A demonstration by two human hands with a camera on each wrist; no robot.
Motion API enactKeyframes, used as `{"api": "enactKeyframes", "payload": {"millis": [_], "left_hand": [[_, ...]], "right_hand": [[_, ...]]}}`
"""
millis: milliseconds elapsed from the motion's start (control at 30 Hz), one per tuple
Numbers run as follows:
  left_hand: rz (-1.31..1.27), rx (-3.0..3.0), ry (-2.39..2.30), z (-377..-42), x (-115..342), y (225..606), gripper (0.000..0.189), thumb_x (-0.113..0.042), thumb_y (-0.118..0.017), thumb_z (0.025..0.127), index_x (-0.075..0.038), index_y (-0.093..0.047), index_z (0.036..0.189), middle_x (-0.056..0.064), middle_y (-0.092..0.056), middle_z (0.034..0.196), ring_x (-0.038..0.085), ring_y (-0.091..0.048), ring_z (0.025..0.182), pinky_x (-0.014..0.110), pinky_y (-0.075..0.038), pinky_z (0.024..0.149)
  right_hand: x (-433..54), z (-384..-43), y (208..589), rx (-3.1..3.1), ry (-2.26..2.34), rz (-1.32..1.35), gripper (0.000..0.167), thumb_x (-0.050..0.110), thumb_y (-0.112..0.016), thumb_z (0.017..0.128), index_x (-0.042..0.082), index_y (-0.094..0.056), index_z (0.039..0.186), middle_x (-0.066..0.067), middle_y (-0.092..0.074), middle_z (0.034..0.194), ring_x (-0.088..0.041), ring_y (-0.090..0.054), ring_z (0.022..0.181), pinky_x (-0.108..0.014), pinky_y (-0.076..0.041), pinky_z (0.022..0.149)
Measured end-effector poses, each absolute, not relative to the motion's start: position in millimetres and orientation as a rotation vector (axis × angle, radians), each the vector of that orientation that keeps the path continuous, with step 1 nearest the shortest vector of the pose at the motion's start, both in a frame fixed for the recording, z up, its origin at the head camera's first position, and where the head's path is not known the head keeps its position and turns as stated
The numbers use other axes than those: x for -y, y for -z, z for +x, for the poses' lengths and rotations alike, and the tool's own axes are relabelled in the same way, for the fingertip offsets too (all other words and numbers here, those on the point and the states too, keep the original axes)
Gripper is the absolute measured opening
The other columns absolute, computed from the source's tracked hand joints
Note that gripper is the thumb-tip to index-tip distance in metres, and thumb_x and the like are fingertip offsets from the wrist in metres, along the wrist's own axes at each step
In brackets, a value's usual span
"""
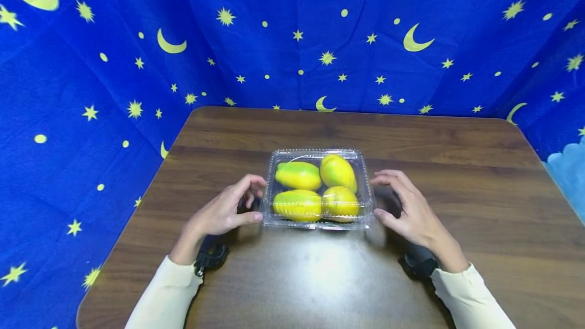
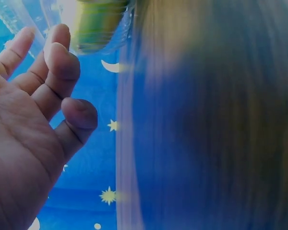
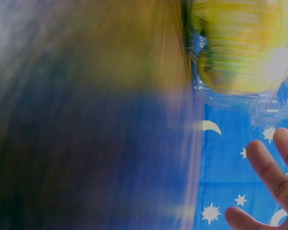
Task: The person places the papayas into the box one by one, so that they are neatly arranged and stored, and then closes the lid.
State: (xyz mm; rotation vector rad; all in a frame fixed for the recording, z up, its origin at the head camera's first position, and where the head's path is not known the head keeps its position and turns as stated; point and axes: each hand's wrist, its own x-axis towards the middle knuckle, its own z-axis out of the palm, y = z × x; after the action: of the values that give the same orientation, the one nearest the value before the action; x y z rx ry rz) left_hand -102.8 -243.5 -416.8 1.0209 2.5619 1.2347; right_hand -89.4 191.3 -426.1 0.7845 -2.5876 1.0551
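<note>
A clear plastic clamshell container [image 1: 315, 225] sits on the table in the head view, its lid down over several yellow-green mangoes [image 1: 298, 175]. At its left side is my left hand [image 1: 226, 212], thumb and fingers spread apart and loosely bent, with the tips by the wall; whether they touch it I cannot tell. My right hand [image 1: 409, 209] stands by the opposite side in a similar pose. In the right wrist view a small gap shows between those fingers [image 3: 266, 165] and the container [image 3: 221, 98]. Neither hand grips anything.
Under the container is a brown wooden table [image 1: 475, 182] with rounded corners. A blue cloth [image 1: 292, 9] with yellow moons and stars hangs behind it and along the left. Each wrist wears a black strapped device [image 1: 212, 257].
</note>
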Motion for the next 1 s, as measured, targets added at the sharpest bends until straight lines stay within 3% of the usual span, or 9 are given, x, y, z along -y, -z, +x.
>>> {"api": "enactKeyframes", "payload": {"millis": [133,467,700,833,1000], "left_hand": [[1.007,-2.540,-1.236,-102,242,419,0.057,-0.017,-0.072,0.089,-0.015,-0.041,0.136,0.003,-0.056,0.111,0.016,-0.054,0.078,0.036,-0.048,0.069],[0.930,-2.580,-1.243,-101,234,420,0.059,-0.007,-0.070,0.082,-0.013,-0.040,0.132,0.004,-0.057,0.103,0.013,-0.052,0.074,0.032,-0.048,0.066],[0.857,-2.598,-1.241,-101,230,420,0.056,-0.006,-0.071,0.083,-0.015,-0.041,0.129,0.002,-0.058,0.098,0.013,-0.052,0.073,0.026,-0.046,0.065],[0.824,-2.572,-1.265,-100,229,421,0.057,-0.006,-0.073,0.083,-0.015,-0.041,0.129,0.001,-0.059,0.094,0.013,-0.052,0.071,0.024,-0.044,0.063],[0.794,-2.515,-1.319,-99,228,420,0.056,-0.005,-0.072,0.083,-0.015,-0.041,0.129,0.001,-0.059,0.085,0.012,-0.051,0.068,0.023,-0.041,0.060]], "right_hand": [[-190,-89,426,2.577,-1.050,0.809,0.063,0.012,-0.081,0.074,0.018,-0.058,0.132,-0.007,-0.054,0.139,-0.021,-0.049,0.129,-0.010,-0.022,0.111],[-185,-88,425,2.568,-1.088,0.807,0.057,0.009,-0.082,0.070,0.017,-0.061,0.123,-0.010,-0.056,0.135,-0.022,-0.051,0.126,-0.011,-0.024,0.109],[-181,-84,420,2.619,-1.065,0.756,0.056,0.011,-0.083,0.072,0.017,-0.061,0.123,-0.002,-0.059,0.127,-0.018,-0.054,0.119,-0.010,-0.028,0.105],[-180,-79,419,2.688,-1.067,0.722,0.057,0.013,-0.083,0.075,0.016,-0.058,0.126,0.002,-0.061,0.122,-0.019,-0.059,0.111,-0.024,-0.042,0.100],[-180,-76,416,2.796,-1.198,0.697,0.058,0.012,-0.079,0.082,0.019,-0.050,0.132,0.001,-0.065,0.110,-0.016,-0.065,0.096,-0.036,-0.054,0.085]]}}
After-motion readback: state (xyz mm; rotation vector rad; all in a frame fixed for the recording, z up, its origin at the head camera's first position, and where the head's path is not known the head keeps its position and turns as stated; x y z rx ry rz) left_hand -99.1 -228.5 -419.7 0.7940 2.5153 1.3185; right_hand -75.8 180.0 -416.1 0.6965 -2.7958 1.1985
